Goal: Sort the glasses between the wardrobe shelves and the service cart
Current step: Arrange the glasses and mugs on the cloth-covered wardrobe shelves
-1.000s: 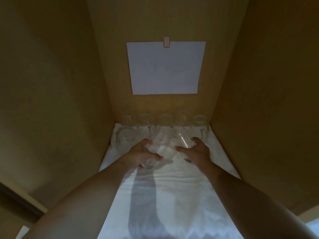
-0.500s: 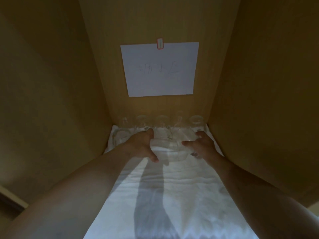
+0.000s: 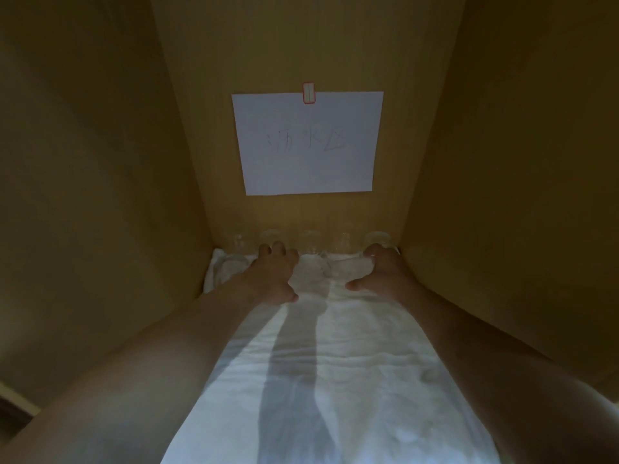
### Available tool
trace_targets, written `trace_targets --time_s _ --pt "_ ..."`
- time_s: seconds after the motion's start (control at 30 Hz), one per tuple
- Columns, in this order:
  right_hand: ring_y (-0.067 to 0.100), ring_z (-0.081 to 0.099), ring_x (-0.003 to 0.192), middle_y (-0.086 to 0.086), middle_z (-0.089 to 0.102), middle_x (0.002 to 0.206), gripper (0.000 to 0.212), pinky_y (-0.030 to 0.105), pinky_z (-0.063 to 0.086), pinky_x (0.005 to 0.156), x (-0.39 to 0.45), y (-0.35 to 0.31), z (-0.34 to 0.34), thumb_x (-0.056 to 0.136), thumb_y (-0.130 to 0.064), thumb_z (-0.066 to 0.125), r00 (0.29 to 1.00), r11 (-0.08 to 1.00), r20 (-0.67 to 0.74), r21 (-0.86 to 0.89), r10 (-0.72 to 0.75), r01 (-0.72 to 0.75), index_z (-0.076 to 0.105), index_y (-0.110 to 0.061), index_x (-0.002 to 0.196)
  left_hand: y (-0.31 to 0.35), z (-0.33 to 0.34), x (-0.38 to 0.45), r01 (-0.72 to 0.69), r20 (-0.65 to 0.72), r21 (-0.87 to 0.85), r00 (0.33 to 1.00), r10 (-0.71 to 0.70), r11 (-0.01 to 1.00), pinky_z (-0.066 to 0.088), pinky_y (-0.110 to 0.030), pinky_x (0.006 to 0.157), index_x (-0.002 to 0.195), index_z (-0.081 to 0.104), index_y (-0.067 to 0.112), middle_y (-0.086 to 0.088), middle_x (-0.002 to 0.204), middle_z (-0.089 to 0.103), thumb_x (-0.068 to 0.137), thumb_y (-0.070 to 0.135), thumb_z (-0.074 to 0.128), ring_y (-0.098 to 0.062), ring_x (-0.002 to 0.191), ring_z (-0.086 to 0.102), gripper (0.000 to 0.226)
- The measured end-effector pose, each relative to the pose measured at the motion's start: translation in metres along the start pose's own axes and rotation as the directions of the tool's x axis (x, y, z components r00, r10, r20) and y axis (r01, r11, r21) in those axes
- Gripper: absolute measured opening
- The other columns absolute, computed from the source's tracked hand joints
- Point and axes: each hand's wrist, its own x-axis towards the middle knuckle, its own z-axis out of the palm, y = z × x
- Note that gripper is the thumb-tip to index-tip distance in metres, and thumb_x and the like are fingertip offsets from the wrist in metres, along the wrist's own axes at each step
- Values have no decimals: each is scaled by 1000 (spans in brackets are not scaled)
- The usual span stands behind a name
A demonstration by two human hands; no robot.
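The glasses [image 3: 310, 242] stand in a row at the back of the wardrobe shelf [image 3: 335, 380], at 12 o'clock from the person, close to the rear wall. They are clear and hard to count in the dim light.

The left hand [image 3: 273, 274] reaches the row at about 11 o'clock; its fingers are curled at one glass, but whether this grip really holds it cannot be told.

The right hand [image 3: 380, 272] is at 1 o'clock, its fingers bent around a glass that seems tilted toward the middle, with the thumb spread apart.

A white cloth [image 3: 301, 413] covers the shelf. A white paper [image 3: 308, 144] with faint handwriting hangs on the rear wall, fixed by a small red-edged label [image 3: 309, 93].
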Motion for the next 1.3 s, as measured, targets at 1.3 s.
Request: trace_targets --time_s 1.3 --pt "34 42 136 10 34 154 116 44 45 107 9 -78 46 68 -25 90 929 869 195 -334 -314 364 19 -19 160 -15 9 -10 -53 -192 -84 981 36 995 45 -41 105 151 32 20 -2 149 39 72 33 87 -27 135 40 97"
